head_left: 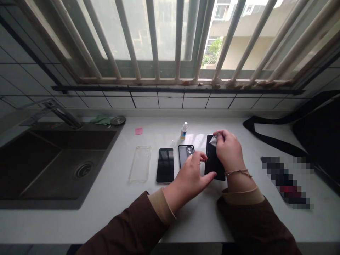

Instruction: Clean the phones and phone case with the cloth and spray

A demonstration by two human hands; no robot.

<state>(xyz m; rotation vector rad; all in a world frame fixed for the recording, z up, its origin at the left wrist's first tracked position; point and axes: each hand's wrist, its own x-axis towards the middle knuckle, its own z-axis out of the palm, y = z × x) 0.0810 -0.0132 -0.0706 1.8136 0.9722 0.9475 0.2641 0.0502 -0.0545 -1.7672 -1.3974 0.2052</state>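
Observation:
A dark phone [212,163] lies face up on the white counter. My right hand [228,147] pinches a small grey-white cloth [213,141] against the upper part of its screen. Beside the phone's left edge, my left hand [193,173] has its thumb and fingers apart and holds nothing. Under and behind that hand sits a black-rimmed phone case [183,156], partly hidden. Further left are a second phone [165,165] with a black screen and a clear phone case [140,163]. A small white bottle [183,131] with a coloured label stands behind them.
To the left is a dark sink [106,166] with a chrome faucet [63,113]. A green cloth [101,119] and metal drain cover [118,120] rest at its back corner. A pink sticky note [138,131] lies behind the clear case. A black bag with a strap [276,140] occupies the right side.

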